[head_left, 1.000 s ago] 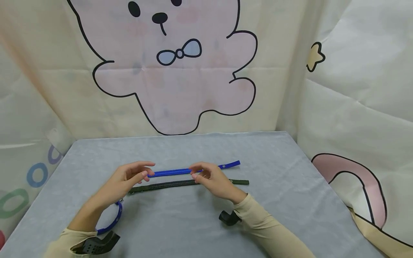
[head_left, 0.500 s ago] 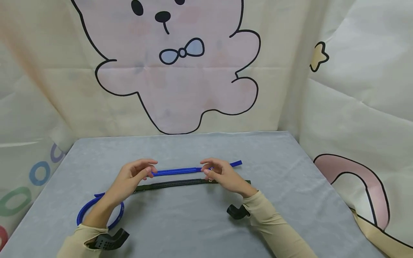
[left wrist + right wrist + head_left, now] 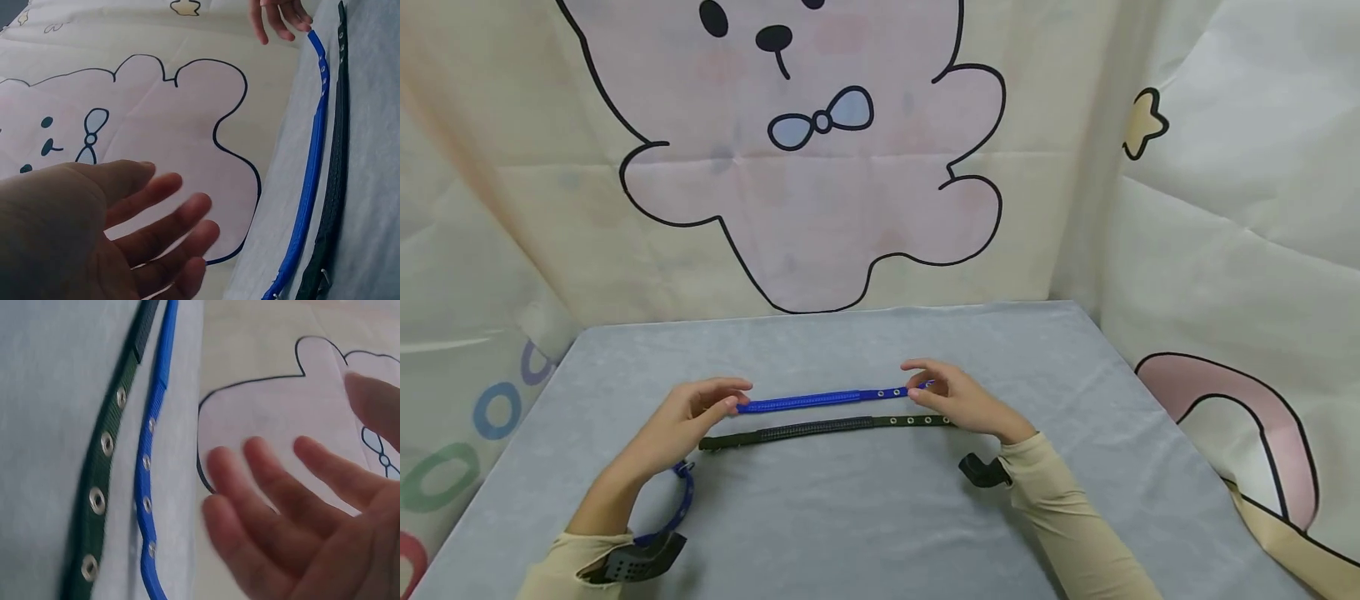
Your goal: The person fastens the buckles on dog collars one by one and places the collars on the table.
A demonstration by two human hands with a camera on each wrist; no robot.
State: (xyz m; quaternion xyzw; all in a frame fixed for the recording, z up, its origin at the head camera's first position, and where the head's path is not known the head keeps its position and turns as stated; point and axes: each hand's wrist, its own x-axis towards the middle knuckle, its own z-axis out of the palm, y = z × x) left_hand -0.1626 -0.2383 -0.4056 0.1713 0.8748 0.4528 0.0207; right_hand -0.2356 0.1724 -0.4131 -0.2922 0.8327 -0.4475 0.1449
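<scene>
- Strap (image 3: 805, 402) (blue, eyelets toward its right end) lies lengthwise on the worktop (image 3: 820, 517), between left grip (image 3: 683, 423) and right grip (image 3: 964, 402).
- Both grips: fingers loosely spread, nothing held.
- Green strap (image 3: 816, 429) just beside it on the near side, roughly parallel.
- Blue loop (image 3: 688, 498) partly hidden by left forearm (image 3: 613, 492).
- Head view: right grip covers right ends of both straps.

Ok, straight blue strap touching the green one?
Apart: the head view shows bare grey cloth between the blue strap and the green strap along their visible length.
</scene>
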